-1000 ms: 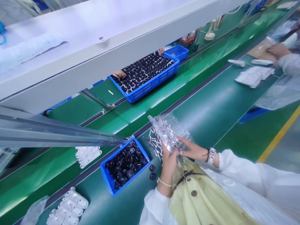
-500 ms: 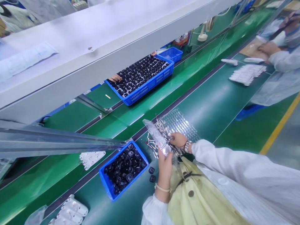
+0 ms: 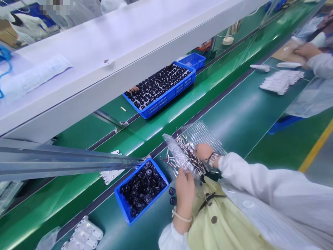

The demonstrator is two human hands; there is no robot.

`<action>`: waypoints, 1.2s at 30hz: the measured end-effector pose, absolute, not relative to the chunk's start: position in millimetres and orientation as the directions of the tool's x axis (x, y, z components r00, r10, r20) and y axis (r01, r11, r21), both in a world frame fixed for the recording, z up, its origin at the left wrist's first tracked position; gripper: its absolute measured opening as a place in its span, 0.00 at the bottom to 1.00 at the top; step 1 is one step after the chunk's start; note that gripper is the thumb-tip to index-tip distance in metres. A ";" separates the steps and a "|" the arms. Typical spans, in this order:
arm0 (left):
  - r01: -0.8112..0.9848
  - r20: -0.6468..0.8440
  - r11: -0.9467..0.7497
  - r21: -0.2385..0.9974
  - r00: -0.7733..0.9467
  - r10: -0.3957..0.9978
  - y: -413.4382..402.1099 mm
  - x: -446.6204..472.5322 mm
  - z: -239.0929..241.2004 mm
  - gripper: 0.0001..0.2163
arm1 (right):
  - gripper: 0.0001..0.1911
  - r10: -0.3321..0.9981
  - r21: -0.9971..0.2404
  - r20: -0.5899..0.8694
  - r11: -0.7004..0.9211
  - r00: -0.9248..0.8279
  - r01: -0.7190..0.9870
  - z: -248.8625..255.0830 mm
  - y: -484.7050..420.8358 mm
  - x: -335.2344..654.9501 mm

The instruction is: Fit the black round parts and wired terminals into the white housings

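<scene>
My left hand (image 3: 185, 191) grips the near edge of a clear plastic blister tray (image 3: 200, 133), which is bent and tilted above the green conveyor belt (image 3: 229, 114). My right hand (image 3: 204, 151) is closed over the tray's middle, among a bunch of thin silver metal pins (image 3: 188, 149). Some pins lie in the plastic and some stick out from it. Just left of my hands stands a blue plastic basket (image 3: 123, 198) full of black moulded parts (image 3: 142, 187). Two loose black parts (image 3: 171, 196) lie next to my left hand.
A white overhead shelf (image 3: 104, 80) and a metal rail (image 3: 52, 159) cross the view. Beyond them, a co-worker's hand (image 3: 133, 89) touches a large blue basket (image 3: 161, 104) of black parts. Another person's hand (image 3: 307, 50) works at the upper right. White parts (image 3: 83, 238) lie on the belt.
The tray has flattened and shifted slightly, with more silver pins showing on it. My right hand has closed further over the pins. The view has swung a little.
</scene>
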State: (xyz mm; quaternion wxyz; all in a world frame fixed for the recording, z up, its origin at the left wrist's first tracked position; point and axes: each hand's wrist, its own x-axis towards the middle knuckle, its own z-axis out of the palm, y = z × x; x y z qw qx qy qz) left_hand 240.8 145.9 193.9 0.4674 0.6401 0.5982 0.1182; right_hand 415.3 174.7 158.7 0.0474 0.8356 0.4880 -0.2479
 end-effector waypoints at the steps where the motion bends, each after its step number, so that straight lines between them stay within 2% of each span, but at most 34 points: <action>1: 0.715 -0.409 0.122 0.689 0.243 0.880 149.0 239.8 197.7 0.12 | 0.14 0.809 -0.177 -0.431 -0.511 0.401 0.841 169.0 170.0 425.4; 4: 0.846 -0.396 0.045 0.532 0.202 0.896 156.7 238.8 211.8 0.11 | 0.14 0.843 -0.231 -0.349 -0.500 0.409 0.835 198.5 156.0 456.3; 8: 0.925 -0.363 -0.018 0.381 0.168 0.916 160.8 238.6 236.2 0.10 | 0.12 0.855 -0.323 -0.278 -0.513 0.438 0.795 222.7 138.8 482.5; 12: 0.955 -0.330 -0.033 0.294 0.133 0.935 163.3 236.0 255.0 0.10 | 0.12 0.851 -0.418 -0.260 -0.525 0.456 0.742 227.3 126.4 487.9; 16: 0.963 -0.307 -0.010 0.268 0.095 0.947 163.8 228.4 265.5 0.11 | 0.14 0.842 -0.482 -0.275 -0.538 0.464 0.692 231.7 119.2 489.7; 19: 0.951 -0.287 0.013 0.310 0.081 0.955 160.8 219.9 275.9 0.13 | 0.14 0.843 -0.575 -0.311 -0.535 0.440 0.618 246.7 113.6 490.7; 22: 0.915 -0.262 0.013 0.404 0.102 0.960 155.8 219.6 288.5 0.16 | 0.13 0.867 -0.782 -0.296 -0.461 0.401 0.419 267.3 108.7 480.6; 24: 0.849 -0.225 0.001 0.529 0.139 0.964 151.3 229.1 295.0 0.18 | 0.13 0.902 -0.904 -0.227 -0.336 0.367 0.266 278.0 108.1 463.2; 26: 0.714 -0.156 -0.056 0.698 0.227 0.961 145.8 245.4 298.5 0.19 | 0.13 0.932 -0.974 -0.176 -0.211 0.316 0.080 284.1 110.5 439.7; 28: 0.549 -0.059 -0.150 0.822 0.345 0.937 139.8 264.1 299.4 0.20 | 0.13 0.945 -0.978 -0.187 -0.154 0.269 -0.140 287.0 114.9 416.5; 31: 0.448 0.017 -0.249 0.859 0.461 0.887 132.9 285.7 298.5 0.25 | 0.13 0.930 -0.913 -0.264 -0.155 0.257 -0.377 291.1 120.7 395.7; 34: 0.455 0.037 -0.304 0.837 0.507 0.861 131.6 294.0 298.3 0.27 | 0.13 0.920 -0.880 -0.307 -0.176 0.244 -0.442 296.7 121.4 394.2; 36: 0.455 0.065 -0.375 0.808 0.564 0.823 132.6 294.2 298.6 0.25 | 0.13 0.927 -0.904 -0.294 -0.191 0.233 -0.382 298.5 120.4 399.2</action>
